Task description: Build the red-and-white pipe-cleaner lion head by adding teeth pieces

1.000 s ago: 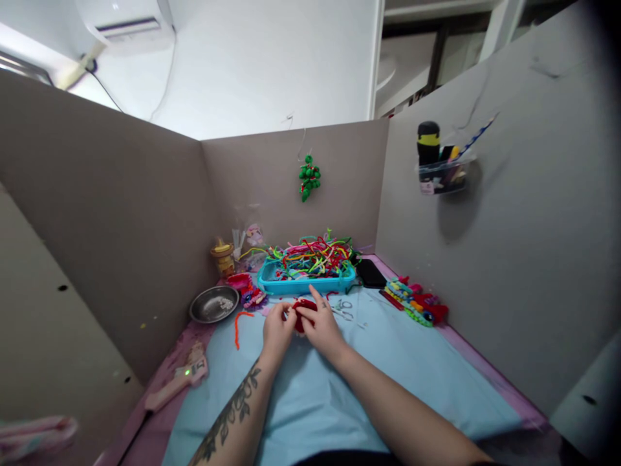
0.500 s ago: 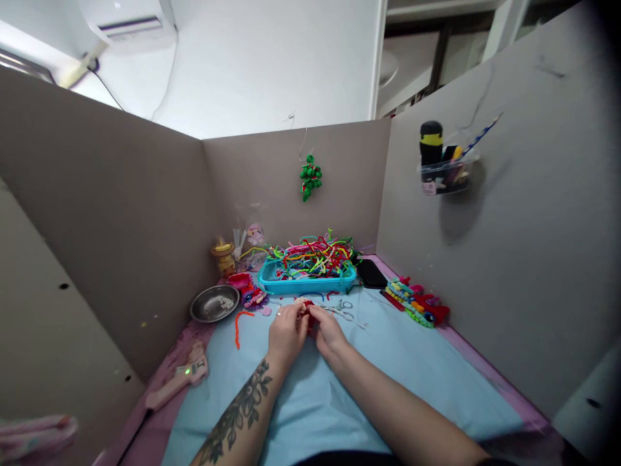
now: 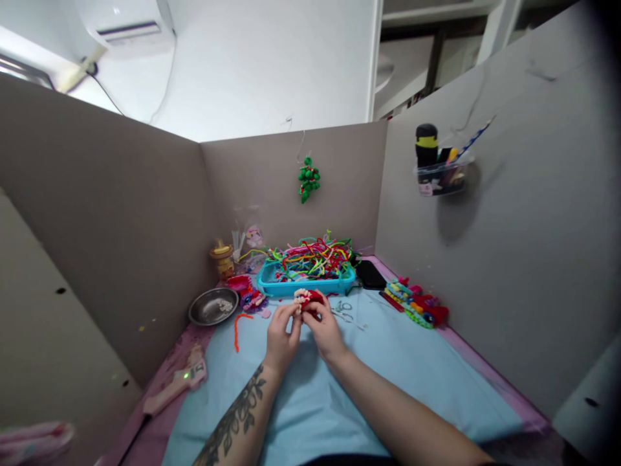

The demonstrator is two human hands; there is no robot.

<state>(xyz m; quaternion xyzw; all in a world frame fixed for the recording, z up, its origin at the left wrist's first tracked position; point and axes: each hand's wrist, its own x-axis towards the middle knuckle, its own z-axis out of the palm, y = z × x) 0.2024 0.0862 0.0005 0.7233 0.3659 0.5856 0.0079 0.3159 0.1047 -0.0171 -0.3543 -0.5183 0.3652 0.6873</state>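
A small red and cream fuzzy pipe-cleaner piece (image 3: pixel 310 298) is held up between both hands over the blue cloth (image 3: pixel 310 414). My left hand (image 3: pixel 283 331) pinches its cream, bumpy edge from the left. On the other side, my right hand (image 3: pixel 324 329) grips the red part with thumb and fingers. Fingers hide the underside of the piece. Just right of my right hand lie silver scissors (image 3: pixel 347 314). An orange pipe cleaner (image 3: pixel 237 331) rests on the cloth to the left.
Beyond the hands stands a blue tray (image 3: pixel 305 286) heaped with colourful pipe cleaners (image 3: pixel 315 259). At left are a metal bowl (image 3: pixel 213 307) with small white bits and a pink glue gun (image 3: pixel 177 385), its light green. Finished fuzzy pieces (image 3: pixel 420 304) and a black phone (image 3: pixel 371 275) lie right.
The red and cream piece has been raised and turned, so more of it shows above my fingers. Both hands still hold it, and the view has shifted slightly.
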